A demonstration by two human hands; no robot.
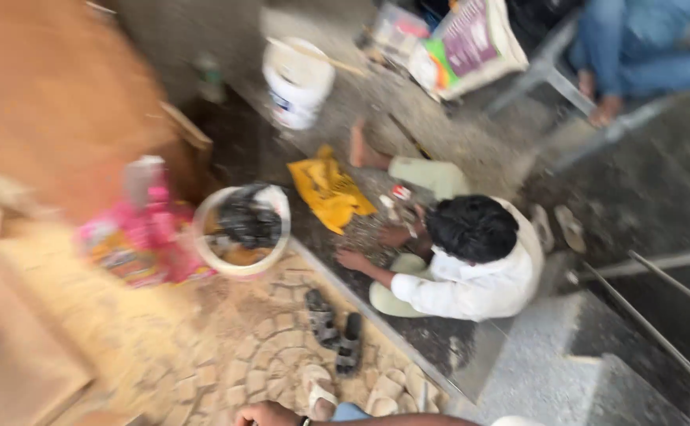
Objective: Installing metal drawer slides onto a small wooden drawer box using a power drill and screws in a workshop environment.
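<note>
The picture is blurred by motion. Along the bottom edge a bare forearm with a dark wristband lies across the view and ends in what I take to be my right hand (264, 413); only its top shows, so its grip is unclear. Nothing can be seen in it. Right beside it are a foot in a pale sandal (317, 394) and a bit of blue trouser. My left hand is out of view. Below me a person in a white shirt (471, 276) crouches on the floor with both hands on a rough grey patch (369, 233).
A white bucket with dark contents (242, 229) stands beside a pink bag (144, 237). Further off are a yellow bag (329, 189), another white bucket (298, 83) and a printed sack (463, 47). Dark sandals (335, 331) lie on stone paving. A second person in blue (645, 47) sits top right; metal rails (660, 276) run along the right.
</note>
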